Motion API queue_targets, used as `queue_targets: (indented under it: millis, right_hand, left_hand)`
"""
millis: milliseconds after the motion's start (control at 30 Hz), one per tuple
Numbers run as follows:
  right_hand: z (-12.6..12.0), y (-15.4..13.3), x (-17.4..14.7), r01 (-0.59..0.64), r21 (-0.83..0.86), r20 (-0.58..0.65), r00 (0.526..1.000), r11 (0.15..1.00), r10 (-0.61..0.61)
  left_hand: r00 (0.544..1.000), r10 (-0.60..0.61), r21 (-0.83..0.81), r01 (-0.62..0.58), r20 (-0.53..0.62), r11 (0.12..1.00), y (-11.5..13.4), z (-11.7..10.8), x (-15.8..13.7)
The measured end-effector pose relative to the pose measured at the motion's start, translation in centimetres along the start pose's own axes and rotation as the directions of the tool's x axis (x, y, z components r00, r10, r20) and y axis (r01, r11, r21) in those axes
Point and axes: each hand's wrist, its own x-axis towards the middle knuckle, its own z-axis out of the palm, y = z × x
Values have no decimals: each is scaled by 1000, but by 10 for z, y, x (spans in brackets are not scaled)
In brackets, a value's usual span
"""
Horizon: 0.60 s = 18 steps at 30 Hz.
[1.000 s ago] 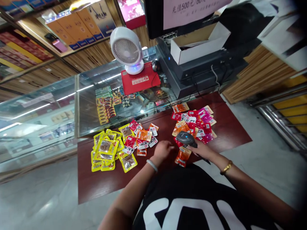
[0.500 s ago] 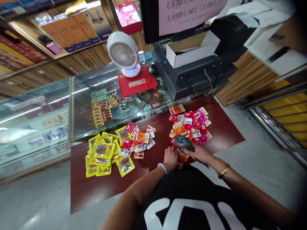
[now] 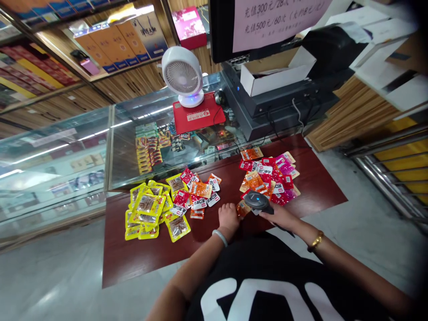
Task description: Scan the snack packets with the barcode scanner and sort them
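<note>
My right hand [image 3: 280,215] is wrapped round the handle of a dark grey barcode scanner [image 3: 257,200], its head over the near edge of the right-hand pile of snack packets [image 3: 267,174]. These packets are red, orange, pink and white. My left hand [image 3: 228,217] is low over the brown table, closed on the edge of a small orange snack packet [image 3: 243,208] just left of the scanner; its thumb is hard to make out. To the left of it lies a second group of red, orange and white packets [image 3: 200,191], touching a heap of yellow-edged packets [image 3: 147,211].
The brown table [image 3: 133,263] stands against a glass display counter [image 3: 125,158]. On the counter are a white fan [image 3: 182,78], a red mat [image 3: 214,113] and a dark till unit [image 3: 249,118] carrying a white open box [image 3: 264,84]. Metal rails [image 3: 374,178] are at the right.
My left hand has moved left, drawing the orange packet away from beneath the scanner. My right hand keeps the scanner near the pile. The view has shifted slightly.
</note>
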Motion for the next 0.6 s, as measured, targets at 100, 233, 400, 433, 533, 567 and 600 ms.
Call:
queue_targets:
  millis: [100,233,400,433,533,567,600]
  right_hand:
    - [3,0,-1,-9,9,45,999,1000,9]
    - [12,-1,1,-16,32,95,995,999,13]
    - [24,-4,3,-4,73,139,990,997,-7]
    - [26,-4,3,1,80,138,990,997,-12]
    - [28,-6,3,13,98,119,993,995,-24]
    - [28,-6,2,15,105,108,994,994,-26]
    - [27,-5,2,16,111,96,995,994,-27]
  left_hand:
    - [989,-124,-113,133,78,985,-12,-11,7]
    - [983,-130,-259,159,127,953,-28,-17,7]
    - [987,-131,-324,153,90,934,-29,-14,6]
    - [987,-134,-326,155,87,933,-30,-15,6]
    - [980,-178,-315,197,88,928,-38,-27,3]
    - [973,-213,-303,229,85,925,-44,-33,0]
    - [965,-254,-281,262,67,923,-51,-41,-2]
